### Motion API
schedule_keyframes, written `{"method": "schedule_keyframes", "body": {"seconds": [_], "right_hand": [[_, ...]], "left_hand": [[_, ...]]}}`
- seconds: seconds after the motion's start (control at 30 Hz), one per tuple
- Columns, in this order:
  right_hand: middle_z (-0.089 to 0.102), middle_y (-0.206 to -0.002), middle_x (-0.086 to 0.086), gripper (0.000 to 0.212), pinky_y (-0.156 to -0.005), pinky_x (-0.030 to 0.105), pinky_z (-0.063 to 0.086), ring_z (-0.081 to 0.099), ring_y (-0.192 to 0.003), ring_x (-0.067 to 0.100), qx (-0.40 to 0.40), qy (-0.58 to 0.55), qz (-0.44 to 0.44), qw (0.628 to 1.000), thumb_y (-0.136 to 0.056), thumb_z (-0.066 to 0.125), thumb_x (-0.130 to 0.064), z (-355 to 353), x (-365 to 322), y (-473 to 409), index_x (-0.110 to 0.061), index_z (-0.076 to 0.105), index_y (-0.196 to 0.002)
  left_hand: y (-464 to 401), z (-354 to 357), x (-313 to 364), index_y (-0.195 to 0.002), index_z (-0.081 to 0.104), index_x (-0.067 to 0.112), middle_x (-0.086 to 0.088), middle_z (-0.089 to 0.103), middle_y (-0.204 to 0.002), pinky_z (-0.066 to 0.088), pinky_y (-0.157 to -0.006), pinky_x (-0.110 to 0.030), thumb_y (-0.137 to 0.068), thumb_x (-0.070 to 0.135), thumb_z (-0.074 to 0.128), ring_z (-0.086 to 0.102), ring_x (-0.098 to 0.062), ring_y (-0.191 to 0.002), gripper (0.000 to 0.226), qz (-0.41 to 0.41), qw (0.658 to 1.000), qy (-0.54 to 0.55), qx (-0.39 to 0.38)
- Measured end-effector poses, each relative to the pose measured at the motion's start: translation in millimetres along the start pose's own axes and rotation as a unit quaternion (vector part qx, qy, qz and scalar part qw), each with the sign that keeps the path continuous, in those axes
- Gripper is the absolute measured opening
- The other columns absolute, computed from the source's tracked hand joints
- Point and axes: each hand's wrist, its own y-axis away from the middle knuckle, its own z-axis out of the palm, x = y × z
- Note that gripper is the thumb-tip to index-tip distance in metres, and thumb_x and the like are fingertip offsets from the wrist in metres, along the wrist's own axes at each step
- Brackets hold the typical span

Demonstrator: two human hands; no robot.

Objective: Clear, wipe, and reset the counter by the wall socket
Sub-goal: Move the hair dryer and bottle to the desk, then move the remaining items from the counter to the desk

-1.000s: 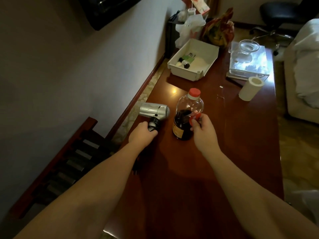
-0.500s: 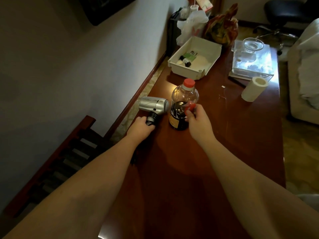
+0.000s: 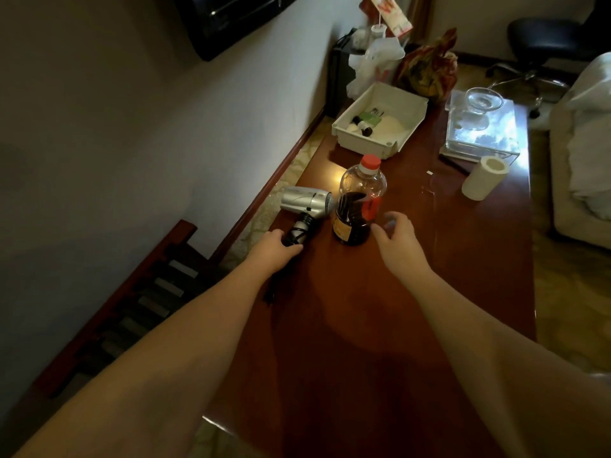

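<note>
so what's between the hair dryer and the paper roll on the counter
In the head view, the dark-liquid bottle stands between the hair dryer and the paper roll; past the bottle, the counter is nearly bare.

Wooden counter (image 3: 413, 325) carries bottle (image 3: 358, 206) (upright), hairdryer (image 3: 305, 203), tray (image 3: 380, 147).

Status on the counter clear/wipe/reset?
Early, in the clearing stage. Done: nothing clearly. In hand: left hand grips the silver hair dryer by its black handle; right hand, fingers spread, is beside the red-capped dark-liquid bottle. Left: white plastic tray and white paper roll on the counter; no wiping visible.
</note>
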Motion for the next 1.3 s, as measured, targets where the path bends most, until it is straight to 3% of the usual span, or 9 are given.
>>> {"method": "schedule_keyframes", "body": {"seconds": [0.1, 0.23, 0.33, 0.4, 0.57, 0.73, 0.9, 1.07, 1.3], "right_hand": [[0.052, -0.128, 0.001, 0.042, -0.073, 0.027, 0.051, 0.060, -0.093, 0.014, -0.031, 0.068, 0.016, 0.997, -0.097, 0.047, -0.039, -4.4, 1.2, 24.1, -0.019, 0.042, -0.134], [0.059, -0.109, 0.002, 0.031, -0.059, 0.023, 0.042, 0.056, -0.073, 0.011, -0.118, 0.167, -0.007, 0.979, -0.099, 0.045, -0.036, -6.3, -14.0, 59.7, -0.016, 0.050, -0.122], [0.059, -0.110, 0.002, 0.027, -0.071, 0.029, 0.049, 0.058, -0.083, 0.013, -0.150, 0.207, -0.042, 0.966, -0.099, 0.045, -0.035, 2.1, -37.5, 91.4, -0.018, 0.053, -0.118], [0.058, -0.112, 0.002, 0.026, -0.077, 0.033, 0.050, 0.058, -0.090, 0.016, -0.171, 0.221, -0.074, 0.957, -0.098, 0.046, -0.035, 14.7, -55.8, 116.8, -0.019, 0.055, -0.116], [0.059, -0.108, 0.000, 0.025, -0.069, 0.029, 0.043, 0.056, -0.087, 0.015, -0.225, 0.242, -0.178, 0.927, -0.098, 0.047, -0.036, 60.1, -106.4, 203.1, -0.019, 0.057, -0.113], [0.058, -0.105, -0.004, 0.027, -0.064, 0.022, 0.041, 0.055, -0.085, 0.009, -0.273, 0.244, -0.284, 0.886, -0.097, 0.048, -0.037, 104.9, -150.7, 308.4, -0.021, 0.057, -0.118], [0.050, -0.134, -0.001, 0.036, -0.088, 0.026, 0.045, 0.052, -0.117, 0.016, -0.352, 0.268, -0.356, 0.823, -0.097, 0.047, -0.040, 141.8, -181.3, 413.8, -0.022, 0.053, -0.128], [0.048, -0.134, -0.004, 0.040, -0.094, 0.027, 0.044, 0.051, -0.118, 0.013, -0.394, 0.303, -0.419, 0.759, -0.097, 0.048, -0.042, 180.5, -194.9, 516.7, -0.023, 0.050, -0.132], [0.049, -0.131, -0.006, 0.043, -0.093, 0.025, 0.045, 0.051, -0.115, 0.010, -0.402, 0.302, -0.519, 0.691, -0.096, 0.048, -0.044, 219.5, -206.1, 640.2, -0.023, 0.049, -0.133]], "left_hand": [[34.9, -14.3, -4.7, -0.141, 0.043, 0.013, -0.007, 0.048, -0.137, 0.050, -0.086, -0.035, -0.092, 0.048, 0.056, 0.055, -0.023, -0.112, 0.061, 0.011, 1.000, 0.002, 0.012], [93.6, -32.1, -21.9, -0.134, 0.052, 0.015, -0.001, 0.058, -0.124, 0.047, -0.076, -0.027, -0.094, 0.045, 0.055, 0.058, -0.015, -0.103, 0.050, 0.027, 0.998, 0.039, 0.032], [144.6, -46.8, -48.6, -0.126, 0.056, 0.020, 0.006, 0.060, -0.106, 0.050, -0.069, -0.027, -0.095, 0.044, 0.054, 0.061, -0.010, -0.088, 0.040, 0.004, 0.997, 0.056, 0.047], [182.7, -58.7, -70.2, -0.123, 0.058, 0.022, 0.006, 0.062, -0.103, 0.055, -0.071, -0.029, -0.094, 0.045, 0.054, 0.062, -0.010, -0.084, 0.037, -0.016, 0.996, 0.057, 0.062], [295.8, -91.5, -126.8, -0.122, 0.058, 0.022, 0.008, 0.060, -0.106, 0.050, -0.070, -0.025, -0.097, 0.040, 0.052, 0.058, -0.006, -0.084, 0.031, -0.051, 0.991, 0.070, 0.104], [419.4, -109.6, -194.6, -0.118, 0.059, 0.023, 0.004, 0.061, -0.109, 0.055, -0.075, -0.033, -0.097, 0.041, 0.052, 0.062, -0.012, -0.088, 0.029, -0.095, 0.977, 0.103, 0.160], [537.1, -100.2, -264.2, -0.114, 0.063, 0.022, 0.003, 0.058, -0.111, 0.044, -0.069, -0.024, -0.095, 0.043, 0.053, 0.059, -0.010, -0.089, 0.030, -0.155, 0.952, 0.102, 0.243], [646.8, -76.9, -325.7, -0.113, 0.064, 0.022, 0.006, 0.055, -0.109, 0.043, -0.077, -0.024, -0.095, 0.041, 0.054, 0.055, -0.008, -0.092, 0.028, -0.209, 0.929, 0.091, 0.293], [777.0, -54.6, -377.5, -0.119, 0.061, 0.024, 0.013, 0.050, -0.110, 0.040, -0.064, -0.014, -0.096, 0.041, 0.053, 0.053, -0.002, -0.087, 0.030, -0.264, 0.888, 0.080, 0.368]]}}
